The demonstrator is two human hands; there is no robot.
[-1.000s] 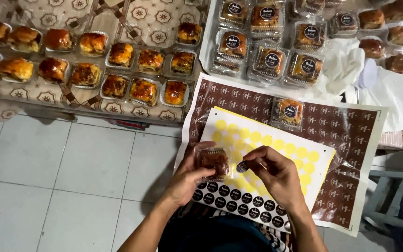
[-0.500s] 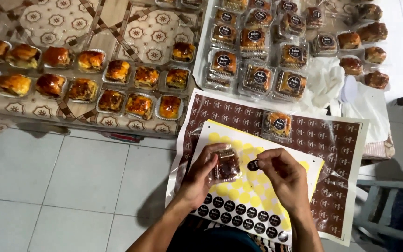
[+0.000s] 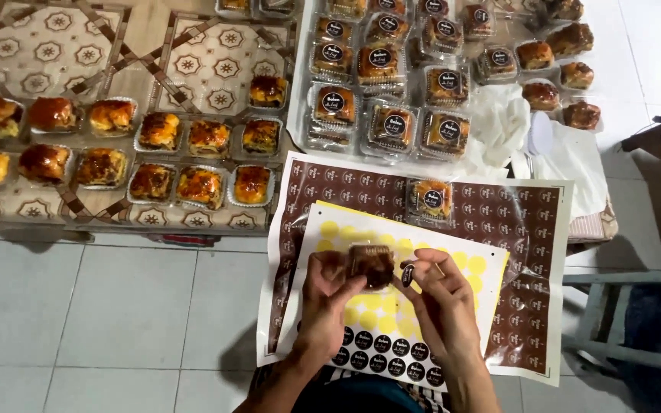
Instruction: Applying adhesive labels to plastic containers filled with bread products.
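Both hands work over the yellow sticker sheet: the left hand grips a small, light, crushable boxed pastry by its sides, while at its 3 o'clock the right hand pinches a round black sticker.

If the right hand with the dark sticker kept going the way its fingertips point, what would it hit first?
Probably the clear-boxed pastry held in the left hand. The right hand points its round dark sticker left toward it, and only a small gap shows; depth is uncertain.
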